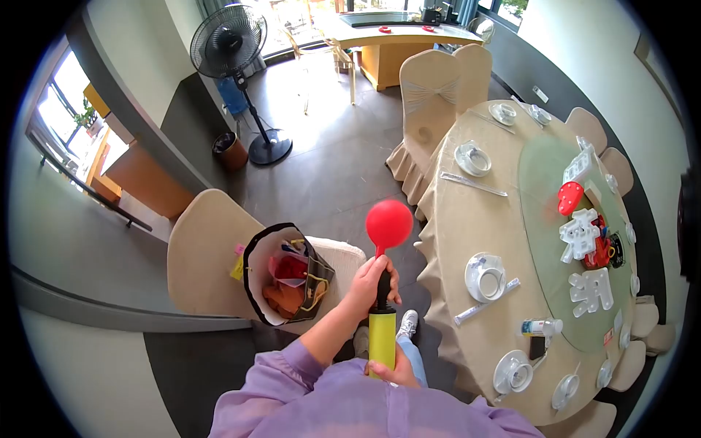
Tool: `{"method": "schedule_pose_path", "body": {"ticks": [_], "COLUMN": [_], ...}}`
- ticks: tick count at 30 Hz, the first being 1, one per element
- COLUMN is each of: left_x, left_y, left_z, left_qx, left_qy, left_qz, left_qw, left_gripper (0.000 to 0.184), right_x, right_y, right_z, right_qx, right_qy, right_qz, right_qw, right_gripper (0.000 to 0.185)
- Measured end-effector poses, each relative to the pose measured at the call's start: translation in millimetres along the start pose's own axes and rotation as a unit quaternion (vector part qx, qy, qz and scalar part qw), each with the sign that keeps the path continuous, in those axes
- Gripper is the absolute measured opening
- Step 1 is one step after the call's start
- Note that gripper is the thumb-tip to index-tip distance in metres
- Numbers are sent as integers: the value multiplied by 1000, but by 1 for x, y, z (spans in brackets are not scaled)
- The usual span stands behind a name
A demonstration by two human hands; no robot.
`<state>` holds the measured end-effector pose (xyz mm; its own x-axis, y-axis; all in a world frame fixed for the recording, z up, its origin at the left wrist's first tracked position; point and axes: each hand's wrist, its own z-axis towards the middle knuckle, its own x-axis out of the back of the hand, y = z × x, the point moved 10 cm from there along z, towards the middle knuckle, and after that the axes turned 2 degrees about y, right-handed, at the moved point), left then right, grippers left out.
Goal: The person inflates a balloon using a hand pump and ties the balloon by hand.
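A red balloon, partly inflated, sits upright on the black nozzle end of a hand pump. My left hand is closed around that black end, just under the balloon's neck. Below it the pump's yellow-green barrel points down toward my body. My right hand is wrapped round the lower part of the barrel, and the pump's bottom end is hidden.
A round table with wrapped place settings stands at the right, holding a bottle and white plastic pieces. An open bag rests on a chair at the left. Behind are a fan and bin.
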<state>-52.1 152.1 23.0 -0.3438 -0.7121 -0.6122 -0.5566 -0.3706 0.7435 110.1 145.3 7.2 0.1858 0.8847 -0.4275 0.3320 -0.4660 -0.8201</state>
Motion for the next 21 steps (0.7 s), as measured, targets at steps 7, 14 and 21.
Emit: {"method": "schedule_pose_path", "body": {"ticks": [7, 14, 21], "left_x": [7, 29, 9], "left_y": [38, 72, 6], "left_z": [17, 28, -18], "left_qx": [-16, -75, 5], "left_qy": [9, 56, 30], "left_qz": [4, -34, -74], "left_qw": [1000, 995, 997], "left_gripper": [21, 21, 21], "right_x": [-13, -16, -8], "right_y": [2, 5, 6], "right_z": [9, 0, -3], "right_qx": [-40, 21, 19], "right_qy": [-49, -75, -45], "right_qz": [-4, 24, 11], "right_qw": [998, 997, 999], "right_gripper": [38, 40, 37]}}
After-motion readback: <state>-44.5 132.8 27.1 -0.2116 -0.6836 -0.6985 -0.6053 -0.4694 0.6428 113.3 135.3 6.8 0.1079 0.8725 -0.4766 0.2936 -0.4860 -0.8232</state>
